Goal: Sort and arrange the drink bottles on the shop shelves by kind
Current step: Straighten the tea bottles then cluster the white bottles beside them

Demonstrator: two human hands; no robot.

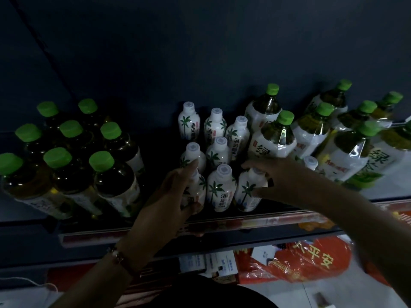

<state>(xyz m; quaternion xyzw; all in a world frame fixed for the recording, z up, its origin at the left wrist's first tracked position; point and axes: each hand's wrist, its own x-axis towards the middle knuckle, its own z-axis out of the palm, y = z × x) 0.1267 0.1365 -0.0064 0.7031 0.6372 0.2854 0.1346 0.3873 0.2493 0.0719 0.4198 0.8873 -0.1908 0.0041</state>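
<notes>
Fingers (pixel 191 167) of the left hand (pixel 173 196) are curling round the front-left white palm-tree bottle (pixel 195 192), thumb wrapping its lower front. Right hand (pixel 278 176) is gripping the front-right white bottle (pixel 249 192), fingers arching over its cap, thumb pressing its side at 3 o'clock. Between them is standing a third white bottle (pixel 221 188), untouched. Dark green-capped tea bottles (pixel 100 165) are sitting at 9 o'clock, larger white-labelled green tea bottles (pixel 275 136) at 1 o'clock, all on the dim shelf (pixel 278 215).
</notes>
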